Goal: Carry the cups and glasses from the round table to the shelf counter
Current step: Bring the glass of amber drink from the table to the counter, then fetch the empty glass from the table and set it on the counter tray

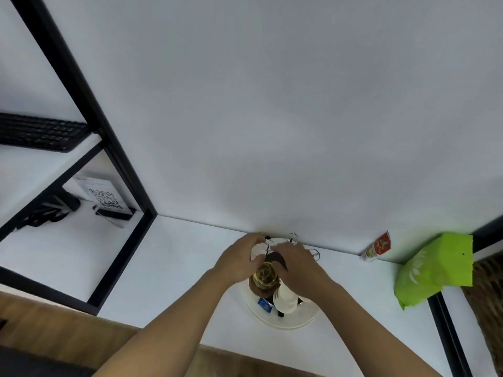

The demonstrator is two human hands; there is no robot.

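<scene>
Both hands over cup rack on white surface. Left hand fingers curl round white cup; right hand fingers curled beside, hold unclear. Rack peg directly below cup.

A keyboard is laid on the upper shelf, a QR sign is stood below, and a green bag and can are set against the wall.

Head view, apparently steeply down, near counter.
</scene>
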